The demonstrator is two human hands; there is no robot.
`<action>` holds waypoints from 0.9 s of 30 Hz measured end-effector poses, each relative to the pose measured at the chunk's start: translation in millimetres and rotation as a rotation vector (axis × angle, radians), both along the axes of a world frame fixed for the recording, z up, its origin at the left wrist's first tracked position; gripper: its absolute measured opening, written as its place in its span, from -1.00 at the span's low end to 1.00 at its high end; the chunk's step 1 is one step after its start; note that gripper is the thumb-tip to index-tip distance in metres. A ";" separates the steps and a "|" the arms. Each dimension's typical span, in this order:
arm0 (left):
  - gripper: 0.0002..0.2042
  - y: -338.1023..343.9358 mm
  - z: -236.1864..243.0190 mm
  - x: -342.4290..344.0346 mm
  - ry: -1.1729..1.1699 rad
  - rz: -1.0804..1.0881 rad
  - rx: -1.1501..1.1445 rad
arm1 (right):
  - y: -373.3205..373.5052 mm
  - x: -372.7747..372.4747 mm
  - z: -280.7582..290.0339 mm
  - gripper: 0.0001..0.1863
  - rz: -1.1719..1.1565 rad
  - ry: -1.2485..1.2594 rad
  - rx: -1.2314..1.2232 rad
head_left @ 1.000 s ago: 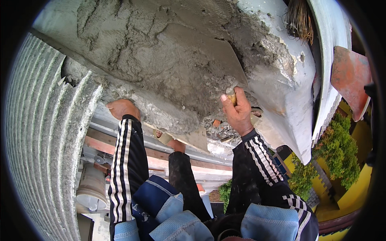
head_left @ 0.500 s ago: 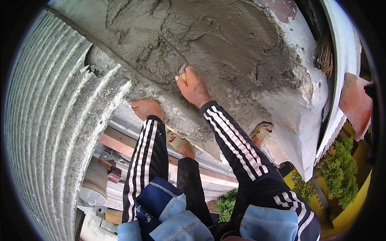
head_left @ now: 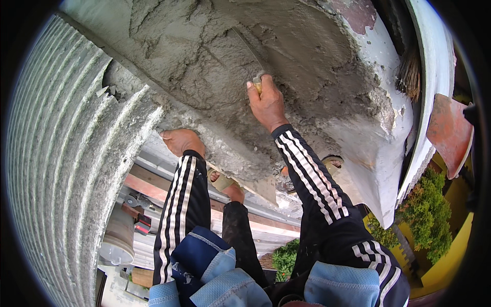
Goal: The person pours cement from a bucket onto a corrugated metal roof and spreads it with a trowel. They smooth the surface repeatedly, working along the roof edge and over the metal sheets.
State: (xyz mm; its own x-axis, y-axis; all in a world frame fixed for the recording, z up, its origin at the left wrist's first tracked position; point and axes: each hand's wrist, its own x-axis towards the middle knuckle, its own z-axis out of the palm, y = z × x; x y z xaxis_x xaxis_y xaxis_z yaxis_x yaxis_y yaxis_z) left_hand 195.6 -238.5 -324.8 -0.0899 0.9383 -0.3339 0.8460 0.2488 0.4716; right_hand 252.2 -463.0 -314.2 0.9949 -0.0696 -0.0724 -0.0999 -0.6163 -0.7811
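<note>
My right hand (head_left: 268, 105) is closed round the yellowish handle of a trowel (head_left: 250, 49), and its narrow blade, seen nearly edge-on, reaches up and left over the wet grey mortar (head_left: 307, 56). Rough, ridged mortar spreads under and around the blade. Lower and to the left, my left hand (head_left: 183, 141) is curled at the edge of the mortar-smeared ledge (head_left: 225, 140), near the end of the corrugated sheet. Most of its fingers are hidden.
Grey corrugated sheeting (head_left: 66, 153) with a broken corner fills the left. My sandalled foot (head_left: 221, 180) stands below the ledge. A bucket (head_left: 117, 240) and a red-and-black tool (head_left: 142, 224) lie lower left. A bristle brush (head_left: 409, 74) and a reddish tile (head_left: 450, 134) are at right.
My right hand has moved up and to the right over the mortar with the trowel. The left hand stays at the ledge, while the view has shifted slightly.
</note>
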 end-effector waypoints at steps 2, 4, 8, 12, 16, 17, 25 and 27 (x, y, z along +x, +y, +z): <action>-0.29 1.2 -1.5 -0.7 0.050 -0.013 -0.023 | -10.2 -5.2 11.9 -0.69 -0.006 -0.009 0.034; -0.29 2.2 -3.6 -1.9 0.071 -0.037 -0.007 | -20.6 -9.2 26.0 -0.69 -0.007 0.032 0.079; -0.27 4.3 -5.5 -3.0 0.068 -0.057 0.013 | -40.0 -18.8 50.3 -0.68 0.012 -0.048 0.080; -0.27 2.6 -0.4 -1.5 0.033 -0.039 -0.018 | -65.4 -35.8 64.5 -0.69 0.024 -0.049 0.119; -0.28 0.8 6.6 1.7 -0.003 -0.003 -0.064 | -98.8 -62.3 78.0 -0.71 0.005 0.041 0.216; -0.28 0.4 7.2 1.7 0.005 -0.002 -0.065 | -107.4 -71.1 82.4 -0.72 -0.005 0.083 0.252; -0.27 4.6 1.8 1.4 0.054 -0.003 -0.051 | -156.7 -152.1 130.2 -0.76 -0.233 0.123 0.500; -0.27 5.5 1.0 1.0 0.042 0.009 -0.071 | -152.4 -160.6 136.1 -0.76 -0.212 0.021 0.299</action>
